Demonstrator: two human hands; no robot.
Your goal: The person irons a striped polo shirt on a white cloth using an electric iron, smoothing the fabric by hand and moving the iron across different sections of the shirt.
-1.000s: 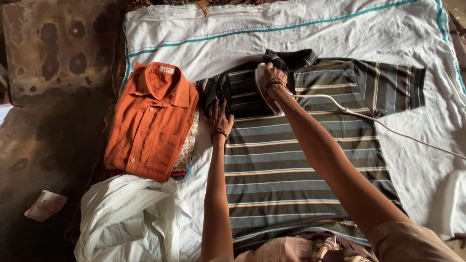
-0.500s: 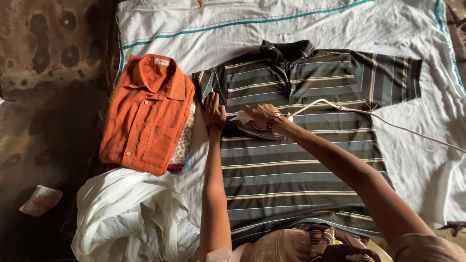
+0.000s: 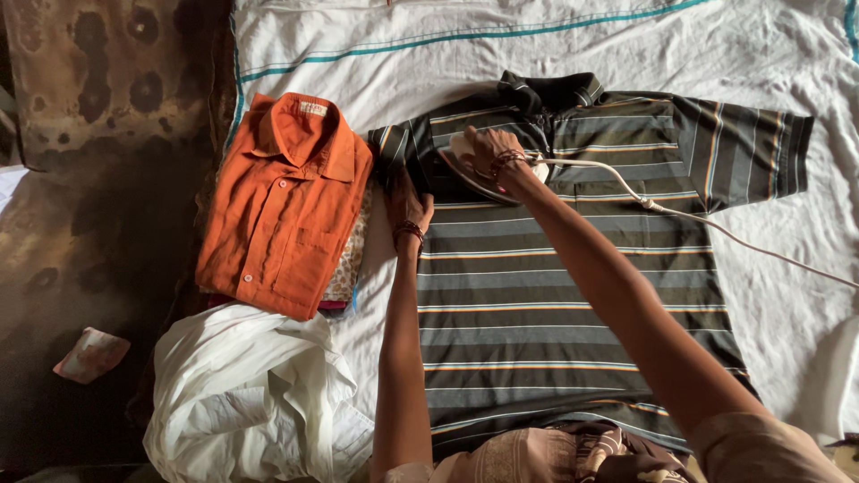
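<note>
- A small crumpled cloth (image 3: 89, 354) lies on the dark patterned floor (image 3: 107, 179) at the far left, well apart from the work;
- An orange shirt (image 3: 286, 201) sits folded flat on a short stack of folded clothes, just beside the striped shirt's sleeve; by the look of it, that one is finished;
- Below it a white garment (image 3: 250, 402) lies in a loose heap, rumpled, so it seems to be waiting its turn;
- The left hand (image 3: 407, 204) presses open and flat on the striped polo shirt (image 3: 555, 304) beside its folded-in sleeve, fingers spread, clasping nothing;
- The right hand (image 3: 490, 154) is closed around the handle of the iron (image 3: 470, 174), which rests on the upper chest near the collar; its white cord (image 3: 716, 234) trails off to the right;
- The striped shirt lies spread face up on the white sheet (image 3: 537, 45); the body looks fairly smooth, while the hem near the person is bunched, so I judge the pressing about midway.
</note>
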